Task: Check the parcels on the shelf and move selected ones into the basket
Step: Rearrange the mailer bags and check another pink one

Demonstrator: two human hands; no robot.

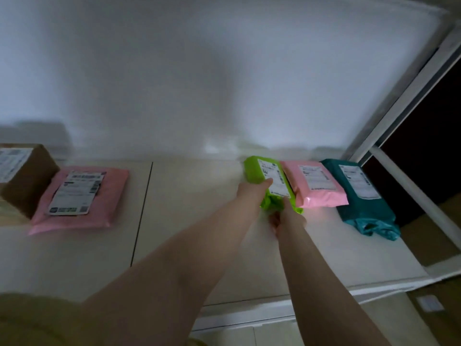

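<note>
We face a pale shelf (pixel 189 221) against a white wall (pixel 224 71) — dim light. Our left hand (pixel 254 191) and right hand (pixel 287 216) both grip the lime-green parcel (pixel 257 171), white-labelled, lying beside a pink parcel (pixel 321 193).

Single head-worn view, forward and down, close over the shelf (pixel 189 221).

White shelf (pixel 189 221), cardboard box (pixel 27 181), two pink parcels (pixel 79 198) (pixel 316 186), green parcel (pixel 259 171), teal parcel (pixel 361 196)

Both hands (pixel 272 203) gripping green parcel (pixel 268 182) on shelf (pixel 189 221), pink parcel (pixel 315 183) alongside
</note>
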